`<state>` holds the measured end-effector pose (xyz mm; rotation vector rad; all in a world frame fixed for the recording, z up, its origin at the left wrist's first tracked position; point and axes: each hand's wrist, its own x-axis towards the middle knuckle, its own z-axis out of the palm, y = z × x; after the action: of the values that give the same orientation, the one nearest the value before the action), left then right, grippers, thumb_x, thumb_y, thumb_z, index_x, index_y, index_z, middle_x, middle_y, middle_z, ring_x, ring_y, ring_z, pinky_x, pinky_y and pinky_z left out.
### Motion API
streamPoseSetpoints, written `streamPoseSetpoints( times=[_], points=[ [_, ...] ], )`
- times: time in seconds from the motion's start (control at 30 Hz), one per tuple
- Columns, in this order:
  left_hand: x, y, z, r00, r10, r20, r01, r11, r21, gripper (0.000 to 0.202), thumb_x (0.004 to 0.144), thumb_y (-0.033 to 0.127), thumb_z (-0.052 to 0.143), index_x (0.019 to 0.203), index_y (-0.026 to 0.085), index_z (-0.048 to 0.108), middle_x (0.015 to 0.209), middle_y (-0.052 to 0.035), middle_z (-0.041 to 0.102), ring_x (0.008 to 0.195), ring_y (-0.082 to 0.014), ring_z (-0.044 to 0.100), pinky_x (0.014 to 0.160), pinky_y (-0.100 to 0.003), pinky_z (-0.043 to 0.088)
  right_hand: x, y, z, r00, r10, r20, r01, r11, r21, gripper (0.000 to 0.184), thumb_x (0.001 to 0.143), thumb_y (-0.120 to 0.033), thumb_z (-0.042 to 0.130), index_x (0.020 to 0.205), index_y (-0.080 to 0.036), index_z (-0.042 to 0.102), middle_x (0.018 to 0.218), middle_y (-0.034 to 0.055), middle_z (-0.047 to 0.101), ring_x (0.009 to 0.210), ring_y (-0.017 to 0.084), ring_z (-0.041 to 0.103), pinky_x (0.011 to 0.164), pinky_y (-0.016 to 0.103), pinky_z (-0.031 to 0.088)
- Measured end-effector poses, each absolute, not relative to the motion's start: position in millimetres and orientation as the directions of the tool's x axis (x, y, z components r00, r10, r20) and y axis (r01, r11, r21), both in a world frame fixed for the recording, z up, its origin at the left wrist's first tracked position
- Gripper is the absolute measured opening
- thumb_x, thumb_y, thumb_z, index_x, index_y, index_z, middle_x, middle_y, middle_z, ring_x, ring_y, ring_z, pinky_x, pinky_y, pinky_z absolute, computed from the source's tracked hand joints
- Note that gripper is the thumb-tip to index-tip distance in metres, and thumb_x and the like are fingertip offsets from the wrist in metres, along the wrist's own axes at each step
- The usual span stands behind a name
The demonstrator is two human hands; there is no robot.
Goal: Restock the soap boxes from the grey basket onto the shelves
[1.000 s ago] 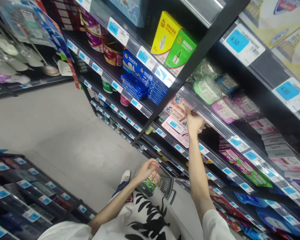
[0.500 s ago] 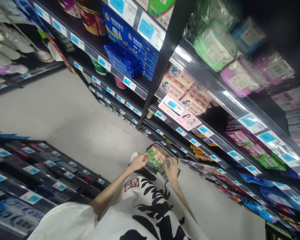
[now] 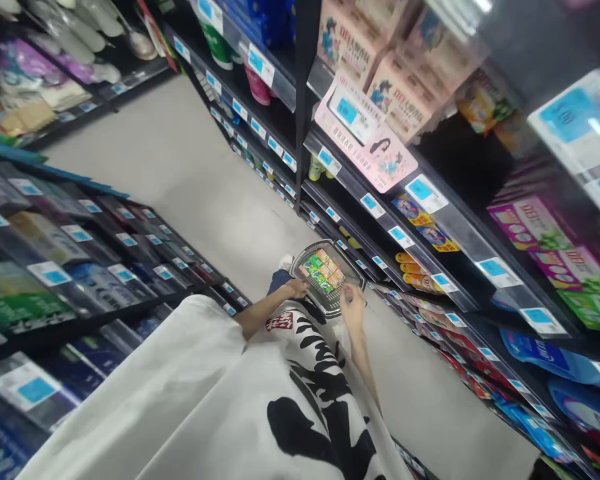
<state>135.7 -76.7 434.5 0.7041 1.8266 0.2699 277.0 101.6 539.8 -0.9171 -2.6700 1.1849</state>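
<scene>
Holding the basket [image 3: 329,305] of green packs [image 3: 314,268] at 6 o'clock, the left hand [image 3: 297,288] curls on its 9 o'clock rim while the right hand [image 3: 353,308] touches 4 o'clock, grip unclear, likely a carrying step needing steady hands.

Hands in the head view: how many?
2. Left hand holds the left rim of the basket; right hand is at its right edge. No other hands show.

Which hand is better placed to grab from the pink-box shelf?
Right, likely. The right hand sits at the shelf-side rim of the basket, nearer the pink boxes; the left hand grips the aisle-side rim.
</scene>
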Motion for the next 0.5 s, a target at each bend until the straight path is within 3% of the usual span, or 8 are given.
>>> streamPoseSetpoints(
  times=[0.33,0.5],
  points=[
    [242.4,-74.4,418.0,-0.157,0.473,-0.867,0.175,0.877,0.447,0.028,0.099,0.036,0.066,0.117,0.015,0.068,0.122,-0.01,0.068,0.113,-0.0231,0.065,0.102,-0.047,0.054,350.2,160.1,496.5,-0.826,0.442,-0.349,0.559,0.569,-0.603,0.028,0.09,-0.03,0.057,0.113,-0.015,0.065,0.106,0.0149,0.072,0.1,0.027,0.066,0.098,0.044,0.052],
    [233.9,-92.8,403.9,-0.261,0.351,-0.899,0.004,0.932,0.363,0.034,0.1,0.039,0.064,0.122,0.014,0.066,0.124,-0.0103,0.067,0.112,-0.0237,0.065,0.101,-0.047,0.055,342.3,136.7,449.0,-0.818,0.252,-0.517,0.528,0.686,-0.501,0.044,0.082,-0.02,0.062,0.125,-0.013,0.062,0.125,0.0175,0.068,0.119,0.031,0.061,0.108,0.046,0.048]
  ],
)
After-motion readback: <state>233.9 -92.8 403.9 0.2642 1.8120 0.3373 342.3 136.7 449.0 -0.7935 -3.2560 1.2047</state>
